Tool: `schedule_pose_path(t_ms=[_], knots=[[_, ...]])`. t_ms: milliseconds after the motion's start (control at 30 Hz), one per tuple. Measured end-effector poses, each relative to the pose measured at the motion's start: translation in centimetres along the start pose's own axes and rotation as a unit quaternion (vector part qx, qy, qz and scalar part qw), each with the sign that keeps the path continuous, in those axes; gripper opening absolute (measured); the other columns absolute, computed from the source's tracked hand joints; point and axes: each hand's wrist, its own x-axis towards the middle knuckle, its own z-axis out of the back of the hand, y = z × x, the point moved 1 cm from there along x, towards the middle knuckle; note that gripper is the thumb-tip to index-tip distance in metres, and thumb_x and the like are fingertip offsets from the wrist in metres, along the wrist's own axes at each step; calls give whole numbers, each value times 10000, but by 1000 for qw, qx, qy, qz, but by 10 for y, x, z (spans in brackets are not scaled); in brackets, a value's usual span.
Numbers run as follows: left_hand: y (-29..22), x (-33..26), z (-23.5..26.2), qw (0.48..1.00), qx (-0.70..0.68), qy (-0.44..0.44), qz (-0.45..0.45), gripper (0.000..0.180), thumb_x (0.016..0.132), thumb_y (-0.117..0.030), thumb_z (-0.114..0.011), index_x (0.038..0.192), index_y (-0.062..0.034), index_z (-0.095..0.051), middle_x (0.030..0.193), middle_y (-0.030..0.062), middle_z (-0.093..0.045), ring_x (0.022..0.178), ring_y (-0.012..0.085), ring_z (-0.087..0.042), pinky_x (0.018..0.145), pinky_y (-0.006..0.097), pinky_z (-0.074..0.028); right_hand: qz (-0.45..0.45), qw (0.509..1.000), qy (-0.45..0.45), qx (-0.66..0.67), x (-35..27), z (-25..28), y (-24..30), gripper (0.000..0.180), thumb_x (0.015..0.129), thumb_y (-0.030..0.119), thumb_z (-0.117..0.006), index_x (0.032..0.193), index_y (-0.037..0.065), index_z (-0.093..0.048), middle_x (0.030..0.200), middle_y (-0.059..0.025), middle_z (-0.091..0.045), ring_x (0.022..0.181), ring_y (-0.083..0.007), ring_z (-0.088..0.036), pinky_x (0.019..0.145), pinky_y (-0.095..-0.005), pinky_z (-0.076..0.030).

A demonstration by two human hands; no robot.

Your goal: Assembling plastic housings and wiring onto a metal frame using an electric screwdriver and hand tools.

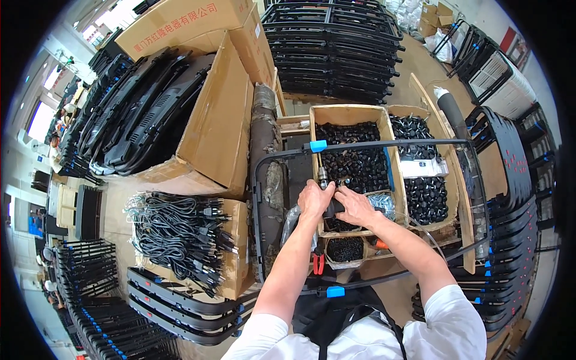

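Note:
My left hand [314,200] and my right hand [355,206] meet over a black metal frame [259,198] with rounded corners and blue clips [318,146]. Both hands close around a power screwdriver [324,177] with a black grip and a metal tip that points away from me. Under the hands stands a cardboard box [354,113] full of small black plastic parts [354,156]. What the right fingers pinch next to the tool is too small to tell.
A second box of black parts [425,192] sits to the right. Red-handled pliers [317,262] lie near my body. Black power cords [180,231] fill a carton at left. Stacks of black frames [336,48] and panels in a large carton [144,114] surround the bench.

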Motion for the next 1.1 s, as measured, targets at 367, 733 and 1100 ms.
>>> schedule_pose_path(t_ms=[367, 733, 1100], knots=[[22, -207, 6, 899, -434, 40, 41, 624, 1034, -546, -624, 1189, 56, -667, 1036, 186, -720, 960, 205, -633, 878, 380, -526, 69, 991, -116, -17, -174, 26, 116, 723, 718, 170, -839, 1370, 7, -572, 1322, -179, -591, 1188, -389, -624, 961, -461, -552], [186, -460, -90, 902, -421, -48, 83, 363, 1080, -369, -641, 1015, -12, -654, 919, -3, -616, 859, 105, -517, 782, 294, -465, 110, 992, 31, 51, -383, -124, 182, 760, 725, 206, -862, 1369, -1, -518, 1130, -190, -625, 991, -382, -670, 859, -471, -568], [206, -424, -91, 911, -397, -1, 108, 482, 1051, -484, -645, 972, -9, -659, 847, 5, -594, 805, 123, -497, 727, 321, -453, 24, 999, 29, 33, -363, -165, 184, 700, 741, 196, -847, 1300, -24, -488, 1101, -232, -656, 1059, -430, -673, 900, -506, -562]])
